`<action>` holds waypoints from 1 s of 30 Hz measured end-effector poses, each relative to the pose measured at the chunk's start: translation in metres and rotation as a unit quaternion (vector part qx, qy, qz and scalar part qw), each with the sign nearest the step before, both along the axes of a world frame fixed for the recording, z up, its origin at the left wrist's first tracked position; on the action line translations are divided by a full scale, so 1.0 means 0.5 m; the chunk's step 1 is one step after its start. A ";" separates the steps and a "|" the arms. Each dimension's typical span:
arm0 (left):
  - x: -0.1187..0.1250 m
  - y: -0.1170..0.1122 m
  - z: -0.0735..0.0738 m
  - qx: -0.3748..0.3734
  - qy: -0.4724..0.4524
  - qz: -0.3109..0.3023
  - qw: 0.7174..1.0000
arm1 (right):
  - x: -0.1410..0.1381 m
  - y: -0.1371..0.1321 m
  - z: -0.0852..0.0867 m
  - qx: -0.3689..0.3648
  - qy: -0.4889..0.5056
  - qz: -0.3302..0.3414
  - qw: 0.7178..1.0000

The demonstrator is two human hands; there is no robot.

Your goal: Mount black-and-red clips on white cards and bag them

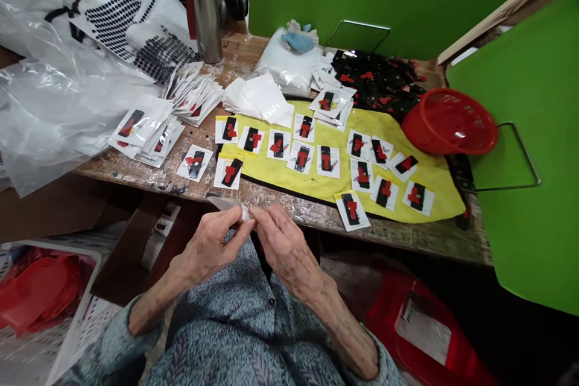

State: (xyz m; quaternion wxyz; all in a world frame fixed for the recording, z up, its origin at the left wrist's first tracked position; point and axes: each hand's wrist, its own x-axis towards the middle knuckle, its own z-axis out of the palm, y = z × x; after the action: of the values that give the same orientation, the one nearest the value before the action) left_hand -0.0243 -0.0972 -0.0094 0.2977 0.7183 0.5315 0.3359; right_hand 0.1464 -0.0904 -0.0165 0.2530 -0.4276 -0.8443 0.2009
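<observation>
Close to the table's front edge, my left hand (pixel 210 246) pinches a small translucent plastic bag (pixel 222 202) between thumb and fingers. My right hand (pixel 289 248) meets it fingertip to fingertip, its fingers pinched on the bag's right end. What the bag contains is hidden by my fingers. Beyond my hands, several white cards with black and red pieces lie spread over a yellow cloth (pixel 289 176). The nearest are a card (pixel 228 173) just past my left hand, another card (pixel 195 163) on bare wood, and a card (pixel 353 210) to the right.
Filled packets (pixel 149 129) are piled at the left, beside loose plastic sheeting (pixel 67 108). White sleeves (pixel 260 99) lie behind the cloth. A steel thermos (pixel 208 18) stands at the back. A red basket (pixel 447 123) and black-and-red pieces (pixel 375 81) occupy the right, against green panels (pixel 529 151).
</observation>
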 end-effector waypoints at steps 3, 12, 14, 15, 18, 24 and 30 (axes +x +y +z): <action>0.015 -0.007 -0.003 0.020 0.022 0.020 0.999 | -0.012 -0.005 -0.012 0.065 -0.029 -0.012 0.997; 0.058 -0.021 -0.019 0.016 0.093 0.160 0.983 | -0.029 0.010 -0.025 -0.001 0.047 -0.148 0.988; 0.070 -0.022 -0.018 0.017 0.050 0.180 0.982 | -0.033 0.010 -0.016 -0.119 0.127 -0.173 0.969; 0.075 -0.023 -0.016 0.019 0.021 0.185 0.982 | -0.034 0.011 -0.013 -0.185 0.179 -0.178 0.950; 0.076 -0.028 -0.011 -0.049 -0.111 0.155 0.980 | -0.024 0.020 -0.003 -0.291 0.308 -0.159 0.892; 0.004 0.008 -0.012 -0.428 -0.482 0.064 0.762 | 0.050 0.061 0.033 -0.164 0.268 0.010 0.949; -0.006 0.033 -0.030 -0.470 -0.472 0.099 0.739 | 0.067 0.049 0.039 -0.325 0.296 -0.037 0.898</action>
State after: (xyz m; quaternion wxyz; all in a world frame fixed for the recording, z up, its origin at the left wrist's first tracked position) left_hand -0.0272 -0.0809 -0.0246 0.7754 0.1797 0.4811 0.3675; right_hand 0.1798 -0.0660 0.0029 0.3456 -0.4379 -0.6017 0.5716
